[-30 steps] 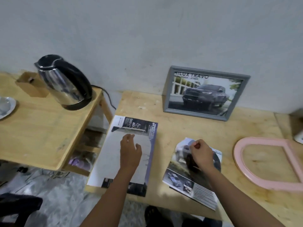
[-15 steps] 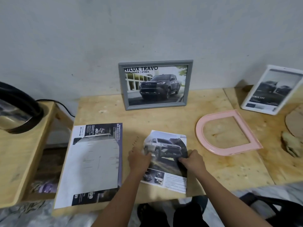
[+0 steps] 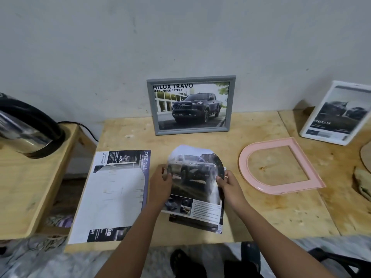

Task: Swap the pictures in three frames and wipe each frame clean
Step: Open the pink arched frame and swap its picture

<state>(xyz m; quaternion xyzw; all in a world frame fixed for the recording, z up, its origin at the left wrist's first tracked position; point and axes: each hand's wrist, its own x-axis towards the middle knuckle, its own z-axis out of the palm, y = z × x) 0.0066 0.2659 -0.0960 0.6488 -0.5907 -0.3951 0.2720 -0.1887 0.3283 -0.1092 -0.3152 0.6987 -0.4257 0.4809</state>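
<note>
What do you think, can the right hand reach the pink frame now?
Probably yes: the pink frame lies flat beside the right hand, bare table between, though that hand pinches the car picture.

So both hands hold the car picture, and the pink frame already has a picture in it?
No: the pink frame is empty; the head view shows bare table through it. The left hand and right hand do hold the car picture.

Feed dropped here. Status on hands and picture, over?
Grips: left hand, right hand both pinch cut-out car picture. The pink frame flat on table, no picture inside. Path between unobstructed.
</note>
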